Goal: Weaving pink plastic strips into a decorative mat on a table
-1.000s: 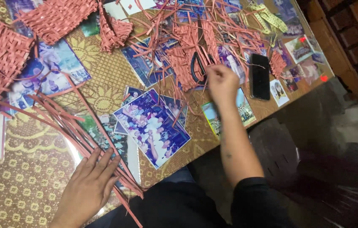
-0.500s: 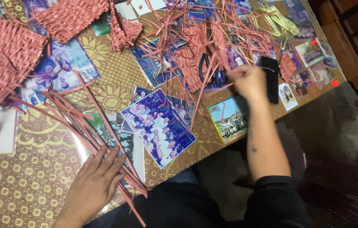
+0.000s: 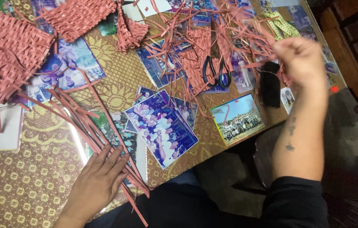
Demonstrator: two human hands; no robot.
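On the table (image 3: 31, 185), seen from the head camera, a bundle of long red strips (image 3: 90, 126) is pinned flat under the left hand (image 3: 96, 185), whose fingers (image 3: 113, 158) are spread open and pressed down, grasping nothing. Beyond the bundle, group photographs (image 3: 162, 128) are laid just beside it. Farther from the bundle, the right hand (image 3: 299, 59) is raised over a black phone (image 3: 270, 84), its fingers pinched on a thin red strip (image 3: 257, 64). Black scissors (image 3: 216, 71) lie between, among loose red scraps.
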